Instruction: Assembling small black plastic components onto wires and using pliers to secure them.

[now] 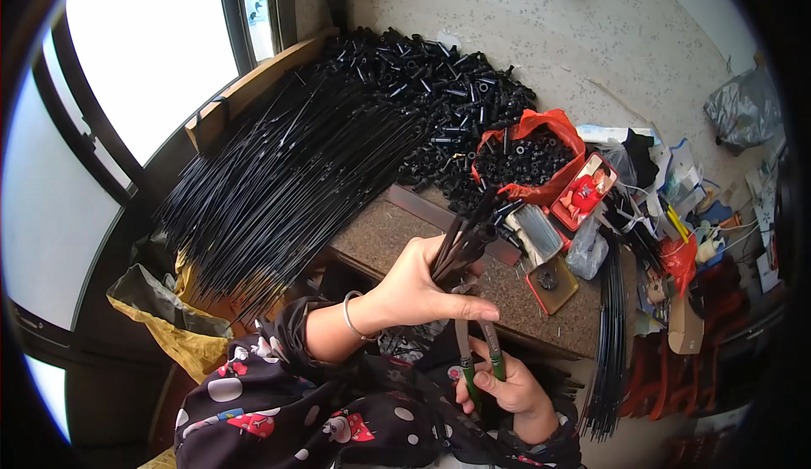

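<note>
My left hand [414, 287], with a silver bracelet at its wrist, is closed around a bunch of dark black rod-like pieces [463, 249] whose ends point up and away over the table edge. Lower and to the right, my right hand [511, 389] grips the green handles of a pair of pliers [497, 365]. The metal arms of the pliers reach up beneath my left thumb, toward the bunch. Their jaws are mostly hidden by the left hand and the black pieces, so I cannot tell what they touch.
Long thin black rods [279, 173] lie spread on the table's left, beside a heap of black fittings [422, 72]. A red bag [562, 127] holds more fittings. Close by are a phone [583, 190], a small square dish [564, 296] and another rod bundle [606, 342] overhanging the edge.
</note>
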Motion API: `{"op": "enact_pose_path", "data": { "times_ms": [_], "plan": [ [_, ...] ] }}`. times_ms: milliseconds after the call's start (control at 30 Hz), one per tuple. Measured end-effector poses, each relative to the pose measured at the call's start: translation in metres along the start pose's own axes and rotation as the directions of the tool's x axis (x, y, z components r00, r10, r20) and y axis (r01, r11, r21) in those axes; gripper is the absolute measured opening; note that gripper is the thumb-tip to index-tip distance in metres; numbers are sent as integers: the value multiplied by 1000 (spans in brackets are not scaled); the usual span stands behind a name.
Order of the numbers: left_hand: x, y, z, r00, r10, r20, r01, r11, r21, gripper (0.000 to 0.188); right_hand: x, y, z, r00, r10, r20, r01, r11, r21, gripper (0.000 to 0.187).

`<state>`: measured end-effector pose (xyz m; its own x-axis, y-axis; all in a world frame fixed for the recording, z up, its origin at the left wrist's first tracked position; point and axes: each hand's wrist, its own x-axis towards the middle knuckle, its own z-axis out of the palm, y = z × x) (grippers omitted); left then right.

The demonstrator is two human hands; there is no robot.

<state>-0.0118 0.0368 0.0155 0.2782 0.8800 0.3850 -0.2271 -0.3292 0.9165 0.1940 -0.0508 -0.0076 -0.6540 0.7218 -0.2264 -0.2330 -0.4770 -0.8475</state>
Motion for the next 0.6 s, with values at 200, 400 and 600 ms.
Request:
{"op": "enact_pose_path", "data": {
  "times_ms": [200, 400, 600],
  "plan": [
    [-3, -12, 17, 991, -95, -93, 94, 995, -11, 33, 7, 43, -7, 998, -1, -67, -3, 998, -64, 17],
    [2, -27, 38, 968, -106, -226, 114, 993, 22, 36, 13, 51, -2, 971, -54, -234, 52, 999, -14, 7],
    [6, -36, 28, 969, -167, -182, 141, 979, -146, 41, 20, 10, -115, 416, -610, -675, -299, 609, -735, 7]
  ]
}}
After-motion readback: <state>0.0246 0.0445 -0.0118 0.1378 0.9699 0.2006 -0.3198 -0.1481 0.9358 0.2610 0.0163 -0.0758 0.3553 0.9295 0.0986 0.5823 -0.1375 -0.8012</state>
